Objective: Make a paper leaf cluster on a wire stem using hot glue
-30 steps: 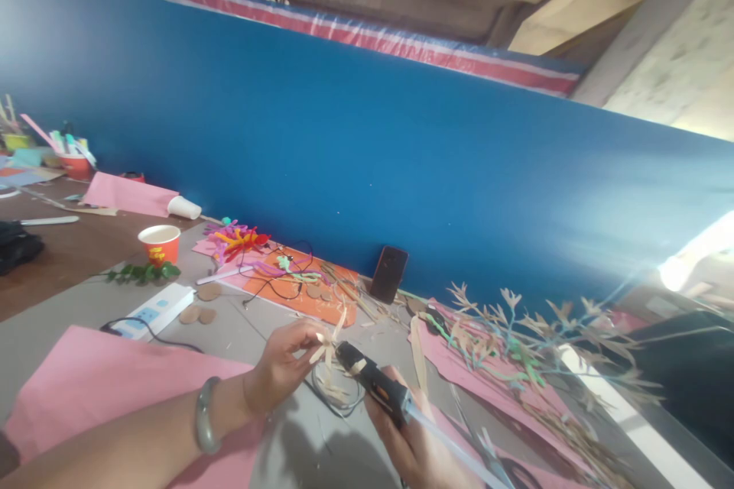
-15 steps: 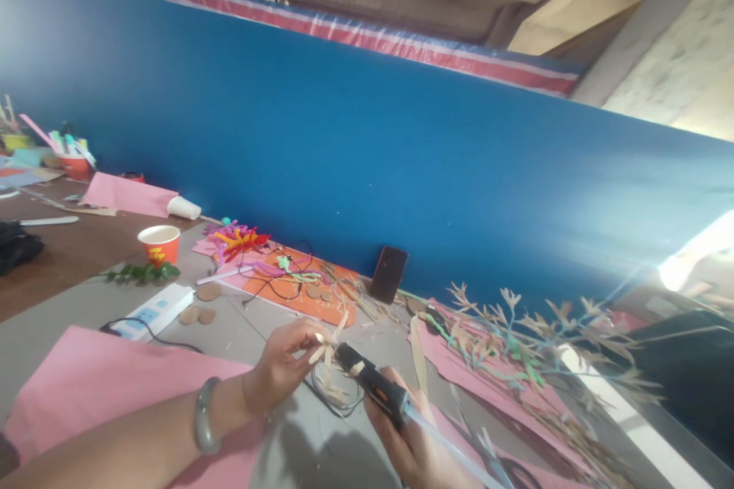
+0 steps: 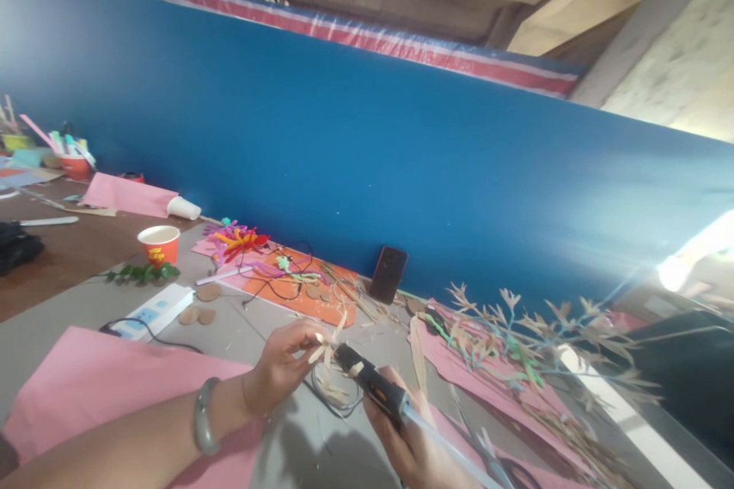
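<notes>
Low in the middle, my left hand [image 3: 284, 363] pinches a small pale flower-like piece of dried leaf strips [image 3: 326, 349] between thumb and fingertips. My right hand [image 3: 410, 435] is wrapped round a black hot glue gun [image 3: 372, 384], and a long translucent glue stick [image 3: 444, 447] sticks out of its back end. The gun's front end points up and left and sits right beside the dried piece; whether they touch I cannot tell. A grey cable [image 3: 338, 406] curls on the table beneath, partly hidden by more pale strips.
A white power strip [image 3: 152, 313], a red paper cup [image 3: 159, 246] and wooden discs [image 3: 198, 315] lie left. Against the blue partition [image 3: 367, 137] leans a phone [image 3: 390, 275]. Dried stems [image 3: 516, 351] on pink paper, scissors [image 3: 493, 462] and a white bar [image 3: 631, 420] lie right.
</notes>
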The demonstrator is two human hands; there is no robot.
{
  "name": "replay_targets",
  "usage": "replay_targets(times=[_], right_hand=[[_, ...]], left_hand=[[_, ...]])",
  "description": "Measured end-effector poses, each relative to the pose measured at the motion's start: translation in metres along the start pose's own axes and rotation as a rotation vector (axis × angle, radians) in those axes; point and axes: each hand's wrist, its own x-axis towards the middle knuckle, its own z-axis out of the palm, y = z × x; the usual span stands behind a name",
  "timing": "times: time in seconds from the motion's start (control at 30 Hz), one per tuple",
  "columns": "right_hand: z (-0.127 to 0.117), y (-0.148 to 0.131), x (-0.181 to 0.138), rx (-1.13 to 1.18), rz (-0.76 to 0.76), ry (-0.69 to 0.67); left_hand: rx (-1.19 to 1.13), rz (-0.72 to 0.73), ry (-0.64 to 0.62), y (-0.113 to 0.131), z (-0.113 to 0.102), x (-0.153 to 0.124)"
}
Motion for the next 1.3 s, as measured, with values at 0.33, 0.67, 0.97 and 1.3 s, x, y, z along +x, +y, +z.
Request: replay_targets(times=[0.33,0.67,0.97,1.3], right_hand=[[-0.0013,-0.0014,0.0014,0.02,-0.021,0.01],[0.0014,0.0044,-0.0009,0.001,-0.001,0.024],[0.0014,0.0032,-0.001,0.009,0.009,0.001],[0.0003,0.0023,0.0004,0.031,-0.002,-0.004]], left_hand=[[-0.004,0.015,-0.003,-0.0066,0.0004,-0.0022],[-0.051,0.025,-0.026,0.0003,0.0004,0.0001],[-0.035,0.014,-0.016,-0.0081,0.0012,-0.0018],[-0.039,0.048,0.021,-0.0094,0.0023,-0.0013]])
